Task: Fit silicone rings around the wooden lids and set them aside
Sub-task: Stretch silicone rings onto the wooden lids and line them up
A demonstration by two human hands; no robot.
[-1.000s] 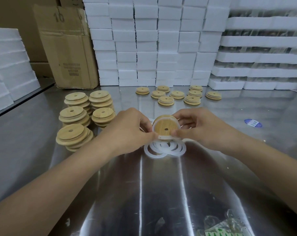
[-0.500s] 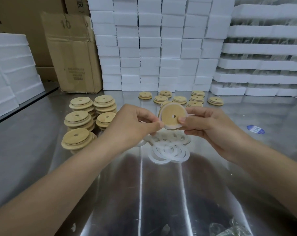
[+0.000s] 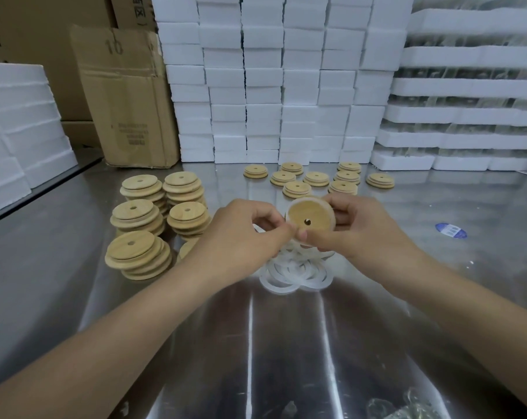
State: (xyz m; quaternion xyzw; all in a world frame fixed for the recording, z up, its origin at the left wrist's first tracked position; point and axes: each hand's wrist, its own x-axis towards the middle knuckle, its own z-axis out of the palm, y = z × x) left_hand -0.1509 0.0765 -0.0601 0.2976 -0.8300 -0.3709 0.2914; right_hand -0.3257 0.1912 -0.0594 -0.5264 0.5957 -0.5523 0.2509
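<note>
A round wooden lid (image 3: 312, 215) with a small centre hole is held upright above the steel table, its flat face toward me. My right hand (image 3: 359, 228) grips it from the right, thumb on its lower edge. My left hand (image 3: 244, 234) pinches at the lid's lower left rim, where a white silicone ring edge shows. Beneath the hands lies a loose pile of white silicone rings (image 3: 295, 273). Stacks of bare wooden lids (image 3: 135, 213) stand to the left. Several single lids (image 3: 316, 178) lie spread out farther back.
White foam blocks (image 3: 280, 86) are stacked along the back, more foam trays (image 3: 467, 110) at right and foam slabs (image 3: 17, 131) at left. A cardboard box (image 3: 126, 101) stands back left. A blue sticker (image 3: 451, 230) lies right; crumpled plastic (image 3: 407, 408) sits near the front edge.
Both hands have lifted the lid up off the ring pile and tilted its face toward me. The left fingers have worked along the rim toward the lower edge.
</note>
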